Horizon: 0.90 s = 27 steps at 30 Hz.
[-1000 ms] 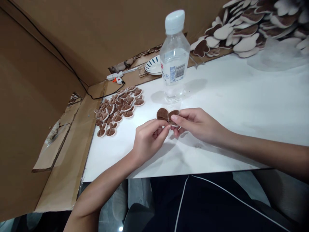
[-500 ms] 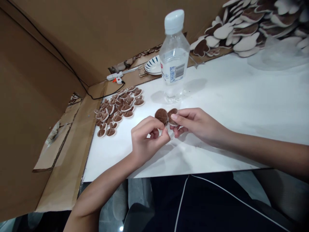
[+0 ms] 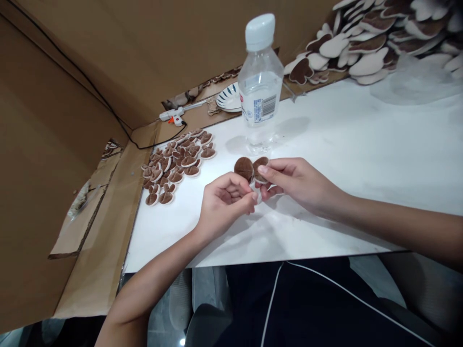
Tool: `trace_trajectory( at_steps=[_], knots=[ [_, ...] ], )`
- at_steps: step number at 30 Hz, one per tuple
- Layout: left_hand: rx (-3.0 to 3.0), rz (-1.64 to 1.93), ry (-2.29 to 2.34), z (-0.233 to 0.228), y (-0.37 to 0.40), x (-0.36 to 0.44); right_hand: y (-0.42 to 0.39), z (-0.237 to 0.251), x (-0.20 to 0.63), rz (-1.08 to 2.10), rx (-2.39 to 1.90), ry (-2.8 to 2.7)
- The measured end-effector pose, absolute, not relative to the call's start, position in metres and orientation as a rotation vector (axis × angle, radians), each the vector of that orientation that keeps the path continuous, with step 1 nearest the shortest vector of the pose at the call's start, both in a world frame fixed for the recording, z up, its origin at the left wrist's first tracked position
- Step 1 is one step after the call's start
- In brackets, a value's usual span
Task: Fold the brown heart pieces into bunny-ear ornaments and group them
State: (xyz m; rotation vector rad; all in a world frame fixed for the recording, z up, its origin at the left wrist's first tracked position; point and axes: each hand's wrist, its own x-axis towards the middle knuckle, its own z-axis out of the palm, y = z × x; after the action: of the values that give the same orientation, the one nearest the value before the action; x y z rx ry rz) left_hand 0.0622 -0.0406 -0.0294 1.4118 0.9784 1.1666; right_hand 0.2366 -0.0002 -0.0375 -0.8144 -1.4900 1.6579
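Note:
My right hand pinches a brown fabric piece between thumb and fingers. The piece has two rounded brown lobes side by side, joined at a narrow middle; the thumb lies on the right lobe. My left hand is just below the left lobe, its fingers curled and the thumb tip against a fingertip. Something pale and thin shows by those fingertips, too small to name. Left of my hands, a pile of similar small brown pieces with white edges lies on the white tabletop.
A clear bottle with a white cap stands just behind my hands. Farther back are a white glue gun with a black cord and a blue-striped dish. Large brown-and-white plush pieces are heaped at back right. Cardboard walls rise at left.
My left fingertips have moved down and slightly right, away from the left lobe. The brown piece has shifted slightly up and right in my right hand.

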Motion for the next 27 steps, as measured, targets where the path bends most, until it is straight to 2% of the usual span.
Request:
trace_trajectory(
  at_steps=[11,19,27],
  knots=[
    [1.340,1.180,1.122,-0.027,-0.041,0.064,0.002,-0.034,0.238,1.480,-0.844,-1.520],
    [1.370,1.051,1.288,-0.031,-0.042,0.066,-0.004,-0.033,0.237,1.092,-1.001,-1.771],
    [1.639,1.056,1.244,-0.034,-0.042,0.065,-0.006,-0.028,0.238,1.155,-0.992,-1.770]
  ],
)
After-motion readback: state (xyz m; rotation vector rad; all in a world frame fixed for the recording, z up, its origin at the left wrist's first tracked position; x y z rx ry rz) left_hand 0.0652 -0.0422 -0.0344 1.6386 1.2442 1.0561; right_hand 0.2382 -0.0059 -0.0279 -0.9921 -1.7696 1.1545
